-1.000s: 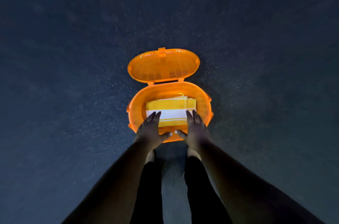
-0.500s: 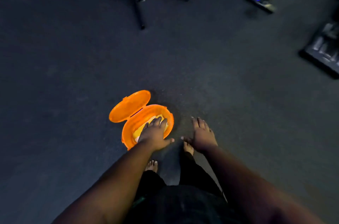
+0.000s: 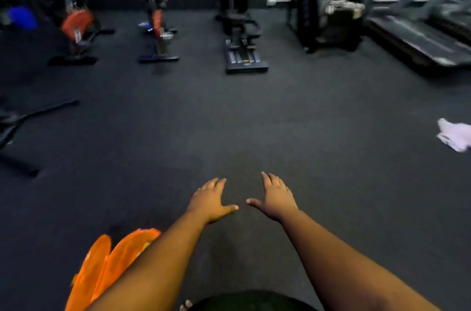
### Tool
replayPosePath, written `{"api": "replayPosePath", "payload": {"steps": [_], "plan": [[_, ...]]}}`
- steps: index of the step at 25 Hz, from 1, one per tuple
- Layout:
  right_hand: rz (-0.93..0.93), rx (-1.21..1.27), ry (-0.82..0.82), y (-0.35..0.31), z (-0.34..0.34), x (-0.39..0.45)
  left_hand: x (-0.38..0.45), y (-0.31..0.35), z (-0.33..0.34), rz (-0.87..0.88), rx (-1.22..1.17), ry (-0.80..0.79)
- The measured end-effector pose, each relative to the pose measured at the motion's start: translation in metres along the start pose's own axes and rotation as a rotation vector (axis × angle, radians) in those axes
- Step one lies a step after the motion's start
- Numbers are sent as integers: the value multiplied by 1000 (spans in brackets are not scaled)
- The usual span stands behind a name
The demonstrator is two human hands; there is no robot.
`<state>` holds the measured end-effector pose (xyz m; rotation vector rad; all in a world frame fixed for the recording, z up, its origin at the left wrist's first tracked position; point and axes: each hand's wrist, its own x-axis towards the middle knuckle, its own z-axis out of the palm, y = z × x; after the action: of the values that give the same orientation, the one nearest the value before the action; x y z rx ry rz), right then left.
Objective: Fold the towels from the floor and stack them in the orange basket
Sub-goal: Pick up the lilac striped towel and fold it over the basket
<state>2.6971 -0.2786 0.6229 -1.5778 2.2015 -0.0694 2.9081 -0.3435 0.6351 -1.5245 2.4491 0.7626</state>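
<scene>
Your orange basket (image 3: 119, 257) sits low on your left, glossy plastic, lid open, partly behind your left forearm; its long axis seems to run away from you, though blur hides detail. A pale crumpled towel (image 3: 455, 137) lies far right on the dark speckled floor (image 3: 254, 119). Your left hand (image 3: 210, 201) and right hand (image 3: 276, 198) stretch forward, palms down, fingers straight, holding nothing.

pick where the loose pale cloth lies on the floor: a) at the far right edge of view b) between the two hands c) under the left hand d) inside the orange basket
a: the pale cloth lies crumpled on the dark floor at the right edge, far from the basket at lower left; both hands are open and hold nothing.
</scene>
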Motion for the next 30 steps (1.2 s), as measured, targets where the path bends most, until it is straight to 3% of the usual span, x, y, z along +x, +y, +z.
{"api": "replayPosePath", "payload": {"steps": [8, 14, 22, 30], "plan": [[384, 159, 244, 283, -108, -74, 89, 321, 23, 435, 91, -106], [591, 230, 368, 429, -172, -110, 137, 505, 45, 661, 178, -165], [772, 254, 416, 594, -236, -54, 265, 686, 71, 843, 245, -227], [907, 303, 437, 728, -322, 28, 406, 839, 58, 874, 291, -308]]}}
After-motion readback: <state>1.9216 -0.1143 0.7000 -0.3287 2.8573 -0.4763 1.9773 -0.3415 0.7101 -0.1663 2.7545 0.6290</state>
